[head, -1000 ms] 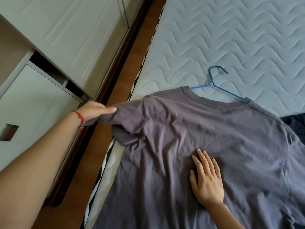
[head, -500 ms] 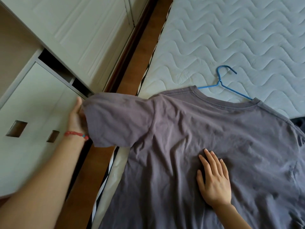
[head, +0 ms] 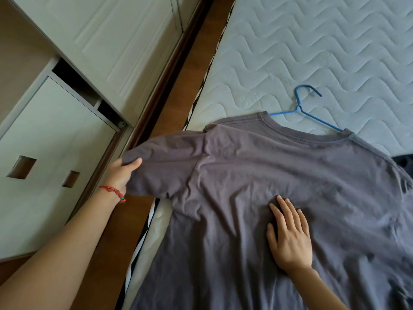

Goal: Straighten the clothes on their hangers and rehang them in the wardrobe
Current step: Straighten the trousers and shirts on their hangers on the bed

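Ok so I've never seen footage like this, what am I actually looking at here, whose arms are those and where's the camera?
There is no machine here. The camera sits on a person's head and looks forward and down, so the two bare arms reaching in from the bottom are that person's own.

A grey T-shirt lies spread on a quilted white mattress. A blue hanger is inside it, with its hook sticking out of the collar.

The left hand, with a red bracelet on its wrist, grips the end of one sleeve and holds it out past the edge of the bed. The right hand lies flat on the middle of the shirt, fingers straight.

On the left stands a pale wardrobe, with a strip of wooden floor between it and the bed.
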